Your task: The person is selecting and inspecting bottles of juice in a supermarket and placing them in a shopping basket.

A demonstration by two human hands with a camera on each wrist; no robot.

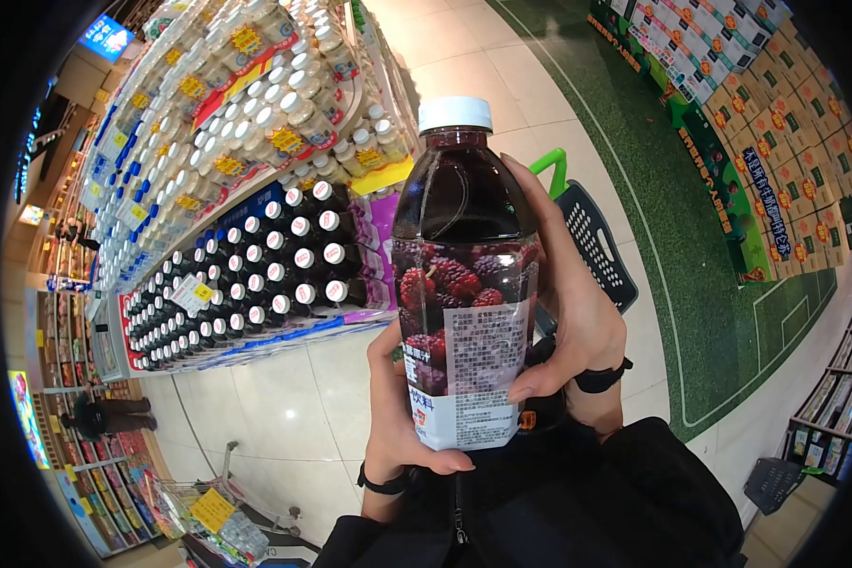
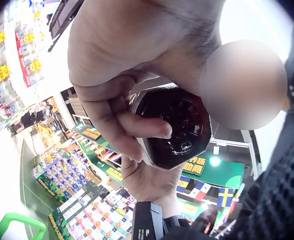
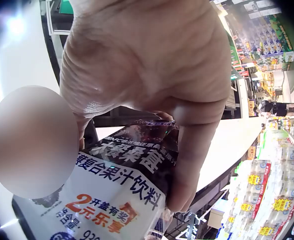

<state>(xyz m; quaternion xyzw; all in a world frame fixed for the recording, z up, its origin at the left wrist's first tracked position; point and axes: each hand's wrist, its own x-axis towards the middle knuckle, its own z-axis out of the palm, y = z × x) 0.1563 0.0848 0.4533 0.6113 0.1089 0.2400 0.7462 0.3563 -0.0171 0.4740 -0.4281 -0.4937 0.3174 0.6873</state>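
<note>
A large bottle of dark mulberry juice [image 1: 469, 275] with a white cap stands upright in front of my chest, its label with fine print facing me. My right hand [image 1: 573, 303] grips its right side, thumb across the label. Low on the left side my left hand [image 1: 393, 407] holds it, with the thumb near the bottom edge. From below, the left wrist view shows the dark bottle base [image 2: 174, 127] with fingers of the left hand [image 2: 132, 100] curled against it. In the right wrist view the right hand [image 3: 152, 65] wraps over the bottle's front label [image 3: 117, 185].
Rows of dark bottles with white caps [image 1: 256, 265] stand at left, below stacked jars [image 1: 246, 123]. A dark basket with a green handle [image 1: 592, 237] is behind the right hand. Stacked cartons [image 1: 776, 142] rise at far right. A shopping cart [image 1: 213, 516] is lower left.
</note>
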